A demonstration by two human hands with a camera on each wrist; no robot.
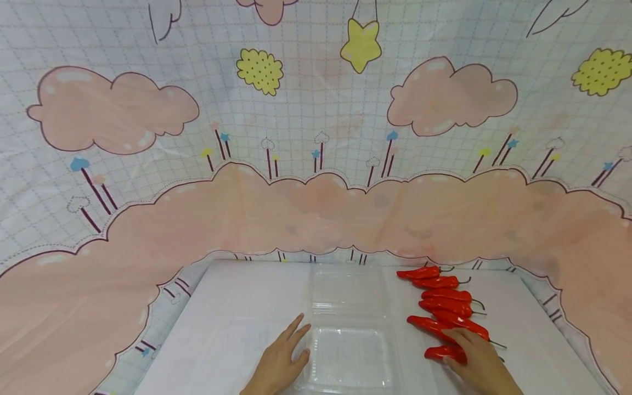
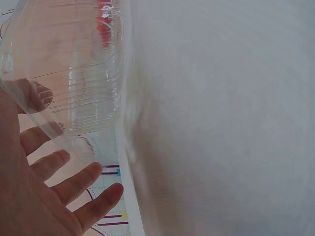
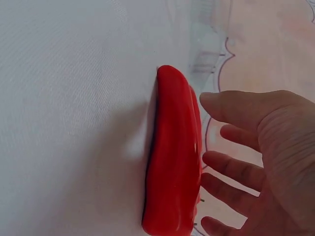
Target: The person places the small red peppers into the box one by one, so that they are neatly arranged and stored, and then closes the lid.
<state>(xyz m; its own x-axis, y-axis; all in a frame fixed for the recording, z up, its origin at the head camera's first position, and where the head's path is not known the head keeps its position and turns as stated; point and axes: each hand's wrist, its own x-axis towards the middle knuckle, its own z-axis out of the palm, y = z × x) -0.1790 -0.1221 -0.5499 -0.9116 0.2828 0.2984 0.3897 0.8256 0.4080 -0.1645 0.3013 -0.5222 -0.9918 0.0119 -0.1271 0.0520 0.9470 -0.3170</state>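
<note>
A clear plastic clamshell box (image 1: 351, 356) lies unfolded on the white table, its lid half (image 1: 348, 288) toward the back. At the box's left edge is my left hand (image 1: 281, 359), fingers spread. In the left wrist view the thumb and a finger show through the clear wall (image 2: 74, 98). My right hand (image 1: 476, 356) reaches over the near end of a row of red chili peppers (image 1: 446, 296). Its loosely bent fingers hover close above the nearest pepper (image 1: 441, 354), which fills the middle of the right wrist view as a glossy red pepper (image 3: 172, 157). Nothing is gripped by either hand.
Several peppers lie roughly side by side to the right of the box, stems pointing right. The white tabletop (image 1: 222, 323) extends left of the box. Behind and around it hangs a cloth (image 1: 306, 219) printed with pink clouds and stars.
</note>
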